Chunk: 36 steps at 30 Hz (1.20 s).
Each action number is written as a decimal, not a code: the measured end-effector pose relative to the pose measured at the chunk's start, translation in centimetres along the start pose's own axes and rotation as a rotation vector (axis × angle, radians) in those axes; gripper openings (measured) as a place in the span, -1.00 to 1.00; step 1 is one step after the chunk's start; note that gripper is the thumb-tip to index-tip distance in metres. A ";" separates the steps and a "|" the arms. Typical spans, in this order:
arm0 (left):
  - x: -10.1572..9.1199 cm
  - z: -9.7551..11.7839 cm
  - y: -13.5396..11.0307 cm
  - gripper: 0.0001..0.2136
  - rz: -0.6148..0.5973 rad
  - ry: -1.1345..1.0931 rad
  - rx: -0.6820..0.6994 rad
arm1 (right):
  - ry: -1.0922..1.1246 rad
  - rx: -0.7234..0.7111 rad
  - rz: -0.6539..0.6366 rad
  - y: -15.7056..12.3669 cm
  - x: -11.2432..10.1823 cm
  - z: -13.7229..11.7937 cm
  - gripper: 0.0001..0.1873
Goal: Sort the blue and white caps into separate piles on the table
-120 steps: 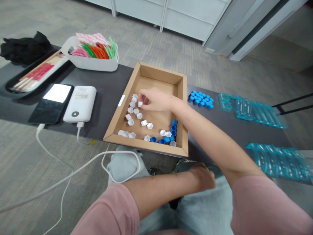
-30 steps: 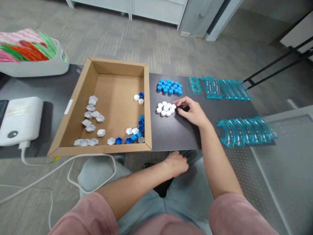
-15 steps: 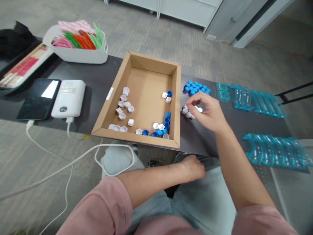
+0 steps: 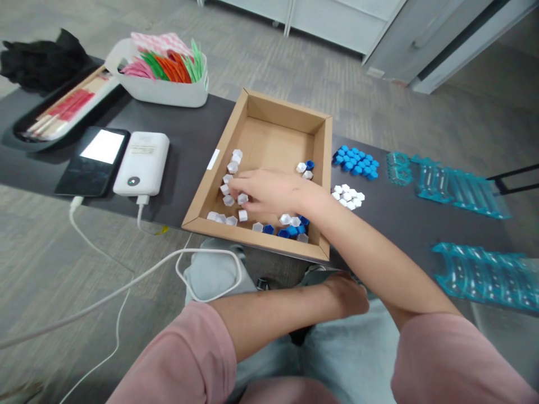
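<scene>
A long dark desk (image 4: 189,146) runs across the view, seen from above. At its middle sits an open, shallow cardboard box (image 4: 278,140). To the right lie two groups of clear teal plastic parts, one at the far side (image 4: 461,185), one nearer (image 4: 484,275). At the far left, a white basket (image 4: 168,92) of bright pink, green and orange strands stands beside a black tray (image 4: 25,143) of sticks. Nearer the box lie a dark phone (image 4: 80,168) and a white power bank (image 4: 145,160), side by side, each with a cable plugged in.

The person's right hand (image 4: 272,191) reaches into the box, palm down, with a small white hexagonal cap (image 4: 243,199) between thumb and fingers; whether they have closed on it cannot be told. The left hand (image 4: 349,294) rests over the lap, its fingers hidden, so its state is unclear.

More white and blue caps line the box's left, near and right sides. Just outside its right wall, blue caps (image 4: 356,163) cluster beyond a smaller group of white caps (image 4: 347,196).
</scene>
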<state>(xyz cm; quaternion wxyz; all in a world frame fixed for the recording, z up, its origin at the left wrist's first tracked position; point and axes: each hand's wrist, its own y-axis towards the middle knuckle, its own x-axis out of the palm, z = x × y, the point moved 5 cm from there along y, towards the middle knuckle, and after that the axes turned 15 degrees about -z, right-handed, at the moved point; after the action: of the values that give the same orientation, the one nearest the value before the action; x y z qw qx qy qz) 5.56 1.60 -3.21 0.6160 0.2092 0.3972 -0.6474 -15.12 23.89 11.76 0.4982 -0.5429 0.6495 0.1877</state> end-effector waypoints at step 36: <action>-1.1 1.0 -3.0 -0.81 -0.167 0.212 0.058 | 0.529 0.588 1.022 -30.4 10.7 9.9 -0.63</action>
<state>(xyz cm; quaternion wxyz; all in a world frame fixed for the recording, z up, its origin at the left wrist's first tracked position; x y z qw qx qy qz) 3.04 1.29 -1.00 0.5083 0.2603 0.4573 -0.6817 17.28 15.78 7.36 0.2970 -0.0340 0.9513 0.0752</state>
